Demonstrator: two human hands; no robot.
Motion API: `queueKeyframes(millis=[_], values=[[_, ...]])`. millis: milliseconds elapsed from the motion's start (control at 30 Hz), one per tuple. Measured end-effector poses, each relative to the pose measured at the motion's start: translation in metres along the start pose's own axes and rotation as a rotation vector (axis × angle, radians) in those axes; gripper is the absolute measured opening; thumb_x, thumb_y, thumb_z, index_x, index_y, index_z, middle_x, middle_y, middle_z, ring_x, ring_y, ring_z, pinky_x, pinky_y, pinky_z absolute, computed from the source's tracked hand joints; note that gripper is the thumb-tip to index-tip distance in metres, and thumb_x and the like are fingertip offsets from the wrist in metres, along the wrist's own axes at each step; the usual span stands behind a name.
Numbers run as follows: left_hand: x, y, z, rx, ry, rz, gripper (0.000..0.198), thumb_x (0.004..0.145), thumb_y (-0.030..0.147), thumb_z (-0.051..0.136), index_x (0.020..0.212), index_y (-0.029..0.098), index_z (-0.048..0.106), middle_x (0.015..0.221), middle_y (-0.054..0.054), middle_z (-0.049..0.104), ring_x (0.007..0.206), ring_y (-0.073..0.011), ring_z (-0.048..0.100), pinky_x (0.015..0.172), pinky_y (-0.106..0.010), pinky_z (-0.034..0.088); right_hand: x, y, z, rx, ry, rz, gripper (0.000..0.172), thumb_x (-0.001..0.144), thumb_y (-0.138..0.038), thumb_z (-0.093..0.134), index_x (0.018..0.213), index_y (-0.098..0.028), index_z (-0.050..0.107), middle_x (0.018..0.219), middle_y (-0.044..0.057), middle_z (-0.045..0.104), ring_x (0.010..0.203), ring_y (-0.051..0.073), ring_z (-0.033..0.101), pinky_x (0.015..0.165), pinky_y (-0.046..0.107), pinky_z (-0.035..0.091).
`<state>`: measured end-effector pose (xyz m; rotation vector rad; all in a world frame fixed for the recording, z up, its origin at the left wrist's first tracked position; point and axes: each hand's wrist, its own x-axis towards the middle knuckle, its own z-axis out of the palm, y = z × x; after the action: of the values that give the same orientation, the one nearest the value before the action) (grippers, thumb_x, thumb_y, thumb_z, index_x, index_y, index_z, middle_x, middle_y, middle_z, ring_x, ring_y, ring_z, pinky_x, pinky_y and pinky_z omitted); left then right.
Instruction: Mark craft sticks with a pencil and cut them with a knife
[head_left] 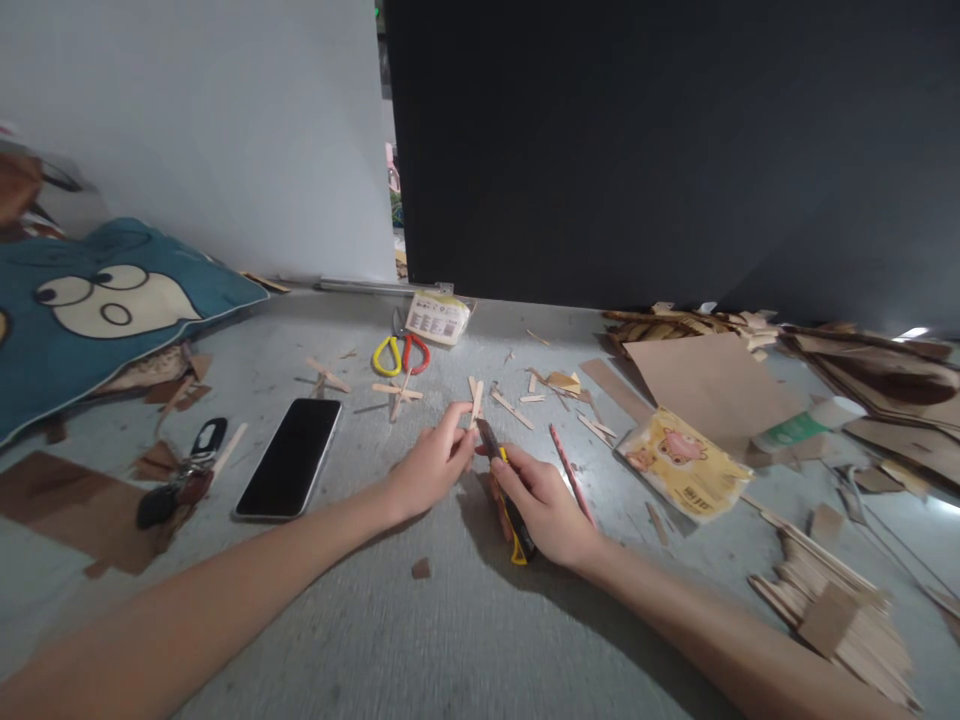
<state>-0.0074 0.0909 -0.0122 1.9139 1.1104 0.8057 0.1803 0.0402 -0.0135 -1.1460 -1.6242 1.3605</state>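
Head view, phone [289,460], scissors [406,351], pencil [571,474] around hands [429,468]

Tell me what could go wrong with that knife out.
The utility knife in the right hand has its blade end close to the left hand's fingertips, so a slip might cut them.

The wooden sticks pinched there are narrow, so they might twist or split under pressure.

The red patterned pencil lies right beside the right hand and could get knocked away.
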Motion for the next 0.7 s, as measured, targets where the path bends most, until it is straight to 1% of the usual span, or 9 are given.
queueKeyframes(millis=[100, 167, 267, 333, 367, 500, 600, 700], values=[[-0.0004, -0.0025, 0.0012, 0.012, 0.023, 0.002, 0.032, 0.106, 0.043, 0.040, 0.127, 0.021, 0.048, 0.065, 0.007, 0.059, 0.058, -0.0154, 0.056, 0.062, -0.027, 0.041, 0.0007, -0.0009, -0.0003, 0.014, -0.005, 0.009, 0.040, 0.105, -0.058, 0.045, 0.084, -0.025, 0.045, 0.062, -0.008, 0.048, 0.042, 0.011, 0.056, 0.040, 0.022, 0.042], [-0.0006, -0.0032, 0.0017, 0.020, 0.049, -0.009, 0.027, 0.106, 0.043, 0.042, 0.121, 0.022, 0.050, 0.066, 0.006, 0.061, 0.059, -0.0153, 0.056, 0.061, -0.027, 0.041, 0.0017, -0.0021, -0.0010, 0.016, -0.004, 0.015, 0.039, 0.105, -0.057, 0.045, 0.084, -0.025, 0.046, 0.063, -0.007, 0.049, 0.042, 0.011, 0.055, 0.041, 0.022, 0.043], [0.0000, -0.0014, 0.0009, 0.006, 0.073, -0.045, 0.019, 0.104, 0.038, 0.045, 0.099, 0.022, 0.055, 0.067, 0.004, 0.063, 0.059, -0.0149, 0.057, 0.061, -0.027, 0.042, 0.0037, -0.0029, -0.0024, -0.011, 0.018, 0.024, 0.040, 0.105, -0.057, 0.046, 0.082, -0.024, 0.048, 0.063, -0.007, 0.049, 0.042, 0.011, 0.054, 0.040, 0.022, 0.042], [0.0009, 0.0006, -0.0003, -0.002, 0.084, -0.058, 0.022, 0.102, 0.036, 0.047, 0.087, 0.022, 0.055, 0.066, 0.004, 0.062, 0.059, -0.0145, 0.057, 0.062, -0.027, 0.043, 0.0049, -0.0026, -0.0030, -0.012, 0.023, 0.039, 0.041, 0.104, -0.058, 0.046, 0.082, -0.024, 0.048, 0.063, -0.007, 0.049, 0.041, 0.011, 0.053, 0.039, 0.022, 0.042], [0.0013, 0.0014, -0.0009, 0.002, 0.087, -0.059, 0.024, 0.102, 0.036, 0.047, 0.084, 0.022, 0.055, 0.065, 0.003, 0.062, 0.059, -0.0144, 0.057, 0.062, -0.027, 0.043, 0.0053, -0.0024, -0.0031, -0.008, 0.020, 0.049, 0.041, 0.104, -0.059, 0.046, 0.082, -0.024, 0.048, 0.063, -0.007, 0.049, 0.041, 0.010, 0.053, 0.038, 0.021, 0.042], [0.0018, 0.0029, -0.0024, 0.045, 0.101, -0.043, 0.026, 0.102, 0.036, 0.047, 0.082, 0.022, 0.055, 0.068, 0.003, 0.064, 0.059, -0.0142, 0.056, 0.065, -0.027, 0.043, 0.0066, -0.0034, -0.0022, 0.019, -0.015, 0.098, 0.041, 0.104, -0.062, 0.044, 0.088, -0.024, 0.047, 0.065, -0.007, 0.051, 0.040, 0.010, 0.054, 0.038, 0.021, 0.044], [0.0009, 0.0033, -0.0025, 0.066, 0.099, -0.033, 0.027, 0.103, 0.035, 0.045, 0.082, 0.022, 0.054, 0.067, 0.003, 0.062, 0.061, -0.0149, 0.056, 0.067, -0.027, 0.043, 0.0074, -0.0051, -0.0003, 0.026, -0.058, 0.145, 0.038, 0.105, -0.061, 0.039, 0.096, -0.025, 0.046, 0.061, -0.008, 0.053, 0.040, 0.012, 0.052, 0.039, 0.022, 0.044], [-0.0001, 0.0038, -0.0027, 0.079, 0.096, -0.027, 0.028, 0.104, 0.036, 0.043, 0.081, 0.023, 0.053, 0.065, 0.004, 0.058, 0.063, -0.0155, 0.055, 0.068, -0.027, 0.043, 0.0080, -0.0052, 0.0008, -0.034, -0.044, 0.121, 0.036, 0.106, -0.057, 0.035, 0.096, -0.025, 0.046, 0.058, -0.008, 0.052, 0.046, 0.013, 0.052, 0.045, 0.023, 0.043]])
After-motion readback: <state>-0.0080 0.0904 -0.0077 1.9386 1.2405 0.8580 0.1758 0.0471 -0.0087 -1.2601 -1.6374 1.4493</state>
